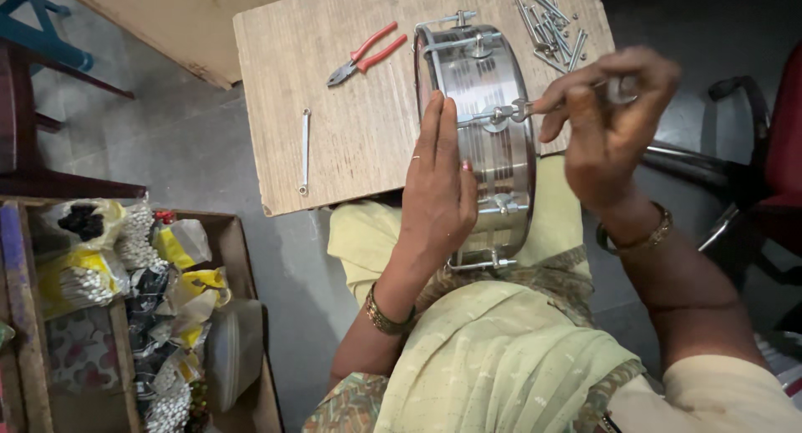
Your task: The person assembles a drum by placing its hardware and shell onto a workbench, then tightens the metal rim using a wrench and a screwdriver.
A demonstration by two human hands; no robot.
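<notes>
— What's she got there?

— A shiny metal drum, stood on its edge at the near side of the wooden table, partly over her lap. Her left hand lies flat and open against the drum's face, steadying it. The right hand, on the drum's far side from the left, is pinched shut on a small metal key set on one of the tension lugs on the shell

— And the rest of the table?

— Left of the drum, red-handled pliers; further left, a thin spanner. Behind the drum, a loose heap of long screws

— Any packets about?

— Down on the floor, well left of the drum, an open wooden box full of crumpled bags: yellow plastic bags, clear bags stuffed with small white pieces, and a pale lidded tub nearest her. I can't make out the labels
</notes>
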